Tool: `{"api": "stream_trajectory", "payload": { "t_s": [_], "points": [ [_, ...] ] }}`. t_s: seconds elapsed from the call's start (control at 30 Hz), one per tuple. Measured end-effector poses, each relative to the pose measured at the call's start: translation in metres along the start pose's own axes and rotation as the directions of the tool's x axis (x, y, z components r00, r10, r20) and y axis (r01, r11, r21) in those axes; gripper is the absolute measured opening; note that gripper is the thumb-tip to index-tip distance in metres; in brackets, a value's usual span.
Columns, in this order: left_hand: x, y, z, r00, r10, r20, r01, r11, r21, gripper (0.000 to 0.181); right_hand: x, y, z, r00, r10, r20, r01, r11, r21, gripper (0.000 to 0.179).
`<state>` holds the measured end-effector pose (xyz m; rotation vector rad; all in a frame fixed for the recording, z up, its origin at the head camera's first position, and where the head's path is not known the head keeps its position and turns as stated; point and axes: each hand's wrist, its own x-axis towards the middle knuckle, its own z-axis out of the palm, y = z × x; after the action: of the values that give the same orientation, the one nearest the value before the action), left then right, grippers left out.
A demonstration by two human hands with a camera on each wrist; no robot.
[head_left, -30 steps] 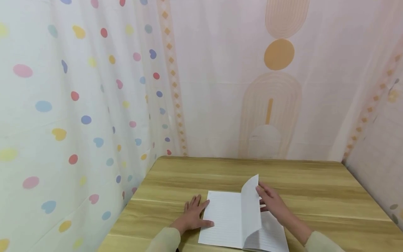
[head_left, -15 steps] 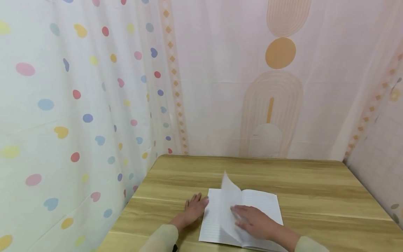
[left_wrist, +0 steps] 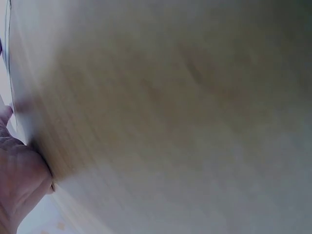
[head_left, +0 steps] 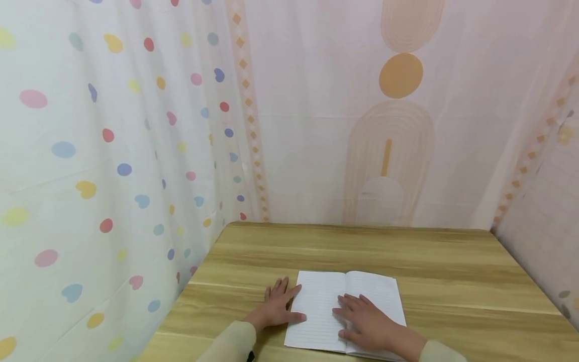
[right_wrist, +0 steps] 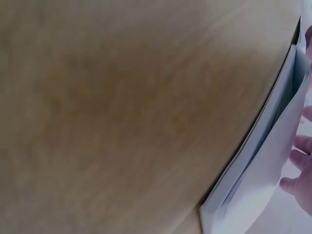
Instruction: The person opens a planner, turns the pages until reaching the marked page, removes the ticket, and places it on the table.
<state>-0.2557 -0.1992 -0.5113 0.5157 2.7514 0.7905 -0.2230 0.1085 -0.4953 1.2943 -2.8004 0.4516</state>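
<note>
An open notebook (head_left: 316,296) with white lined pages lies flat near the front of the table. My left hand (head_left: 274,305) rests at its left edge, fingers spread on the wood and thumb across the left page. Near the spine, my right hand (head_left: 368,324) rests over the pages with its fingers spread and nothing held in them. In the right wrist view the notebook (right_wrist: 265,180) shows edge-on, some of its pages lifted apart, with part of the right hand (right_wrist: 303,180) at the frame's edge. Only part of the left hand (left_wrist: 22,175) appears in the left wrist view.
The wood-grain table (head_left: 253,251) reaches back to a pale curtain (head_left: 307,151) with arch shapes. A dotted curtain (head_left: 113,201) hangs along the left side, and another pale curtain (head_left: 552,211) closes off the right.
The lifted page has turned over from right to left and now lies flat. My right hand has moved left from the page's edge to near the spine. My left hand stays almost in place.
</note>
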Motion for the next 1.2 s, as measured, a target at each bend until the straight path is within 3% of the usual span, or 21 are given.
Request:
{"api": "stream_trajectory", "payload": {
  "t_s": [0.23, 0.43, 0.73, 0.93, 1.2],
  "points": [
    [-0.003, 0.005, -0.002, 1.000, 0.008, 0.003, -0.008, 1.000, -0.008, 0.087, -0.003, 0.022, 0.000, 0.990, 0.113, -0.081, -0.111, 0.993, 0.033, 0.063],
    [-0.002, 0.004, -0.003, 1.000, 0.007, 0.012, -0.007, 1.000, -0.018, 0.089, -0.012, 0.044, -0.004, 0.971, 0.215, -0.105, -0.207, 0.975, 0.082, 0.066],
    [-0.003, 0.003, -0.001, 1.000, 0.019, 0.014, -0.019, 1.000, -0.012, 0.092, -0.035, 0.088, -0.014, 0.918, 0.377, -0.125, -0.370, 0.926, 0.079, 0.061],
    [-0.002, 0.003, -0.002, 1.000, 0.009, 0.017, -0.009, 1.000, -0.004, 0.092, -0.042, 0.108, -0.018, 0.905, 0.412, -0.104, -0.401, 0.909, 0.113, 0.060],
    [0.000, 0.002, -0.001, 1.000, 0.005, 0.003, -0.005, 1.000, -0.011, 0.091, -0.039, 0.114, -0.018, 0.894, 0.434, -0.114, -0.420, 0.899, 0.125, 0.056]
  ]
}}
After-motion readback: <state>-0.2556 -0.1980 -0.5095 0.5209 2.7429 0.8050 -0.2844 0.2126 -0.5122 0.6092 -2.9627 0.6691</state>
